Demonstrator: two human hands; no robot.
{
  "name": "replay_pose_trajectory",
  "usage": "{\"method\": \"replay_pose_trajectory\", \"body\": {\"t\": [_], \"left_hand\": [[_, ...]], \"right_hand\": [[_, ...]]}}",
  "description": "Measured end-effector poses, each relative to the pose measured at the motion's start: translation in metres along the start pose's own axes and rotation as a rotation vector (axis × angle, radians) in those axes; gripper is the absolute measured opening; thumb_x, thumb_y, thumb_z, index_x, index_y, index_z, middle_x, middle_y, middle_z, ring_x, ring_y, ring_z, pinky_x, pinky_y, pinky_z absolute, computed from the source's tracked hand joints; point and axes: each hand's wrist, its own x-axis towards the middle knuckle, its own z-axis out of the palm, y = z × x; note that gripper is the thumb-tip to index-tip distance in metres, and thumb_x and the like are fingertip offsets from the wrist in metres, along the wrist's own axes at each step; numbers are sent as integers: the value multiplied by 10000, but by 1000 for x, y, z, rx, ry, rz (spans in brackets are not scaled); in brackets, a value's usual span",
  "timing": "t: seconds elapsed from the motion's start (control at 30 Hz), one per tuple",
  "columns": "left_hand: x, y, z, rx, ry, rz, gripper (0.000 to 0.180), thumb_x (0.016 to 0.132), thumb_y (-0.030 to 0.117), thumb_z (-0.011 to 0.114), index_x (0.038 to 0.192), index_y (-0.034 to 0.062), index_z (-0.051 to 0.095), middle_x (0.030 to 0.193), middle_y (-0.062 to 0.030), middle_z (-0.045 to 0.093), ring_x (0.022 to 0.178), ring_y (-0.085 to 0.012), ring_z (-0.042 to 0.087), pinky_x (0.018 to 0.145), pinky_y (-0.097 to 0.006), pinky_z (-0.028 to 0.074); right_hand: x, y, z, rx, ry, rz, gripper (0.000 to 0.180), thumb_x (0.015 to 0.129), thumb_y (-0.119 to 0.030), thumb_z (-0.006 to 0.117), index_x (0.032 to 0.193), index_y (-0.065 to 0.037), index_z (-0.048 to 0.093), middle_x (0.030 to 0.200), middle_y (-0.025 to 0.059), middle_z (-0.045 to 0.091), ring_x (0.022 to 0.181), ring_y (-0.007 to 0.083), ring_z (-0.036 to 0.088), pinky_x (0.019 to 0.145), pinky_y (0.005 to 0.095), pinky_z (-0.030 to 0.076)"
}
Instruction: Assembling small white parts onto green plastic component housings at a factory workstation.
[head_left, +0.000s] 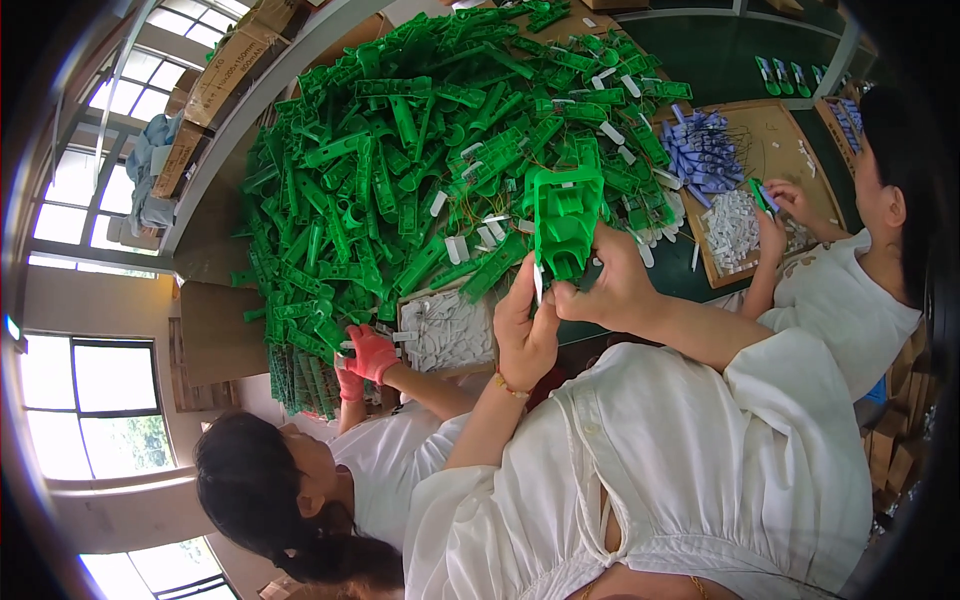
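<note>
Along the near edge of the green heap (370, 180), head view: green housing (567, 215), one, clamped at its lower end by the right hand (618, 280), long axis pointing toward the heap. White strip (539, 284), one, seemingly pinched by the nearer left hand (527, 330), roughly parallel at the housing's lower left; contact between them, I cannot tell.

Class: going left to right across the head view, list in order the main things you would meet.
Dark-framed glass window, co-worker's red glove, heap of small white plastic-looking pieces beside that glove, person's left hand, person's right hand, pile of blue-violet cylindrical parts.
</note>
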Motion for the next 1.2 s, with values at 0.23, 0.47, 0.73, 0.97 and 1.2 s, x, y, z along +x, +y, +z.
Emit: {"method": "replay_pose_trajectory", "body": {"t": [0.23,0.47,0.73,0.97,1.2], "left_hand": [[13,-3,-3,-519,40,-150,439,882,51,447,1301,-18,339,1204,-59,484,1073,-116,461,920,-257,346],[10,-5,-8,-113,-38,-26,463,871,64,450,1305,-35,324,1213,-84,480,1088,-151,462,931,-278,343],[19,-14,-9,-49,-40,7,451,869,76,467,1291,-36,353,1132,-88,542,1006,-145,518,867,-263,390],[33,-39,1,43,16,-26,473,831,-6,469,1290,-18,356,1124,-129,539,1015,-194,529,876,-281,391],[57,-80,-27,245,62,-272,673,767,60,556,1364,87,248,1224,-154,424,1070,-263,486,854,-337,420]], "right_hand": [[13,20,-21,293,-277,105,311,757,-142,642,1019,-6,545,909,16,564,782,91,522,721,246,444],[13,19,-20,38,-191,-172,319,685,-68,610,997,-22,561,823,73,568,726,163,559,671,274,459],[20,26,-18,-90,-81,-302,304,655,-62,610,952,-27,556,787,72,560,682,187,542,632,281,454],[35,53,-11,62,-82,29,368,667,-108,588,1016,-16,521,798,46,559,674,113,506,624,262,438],[74,119,-48,181,96,338,192,822,-125,580,977,-15,547,829,23,596,707,61,552,608,231,461]]}}
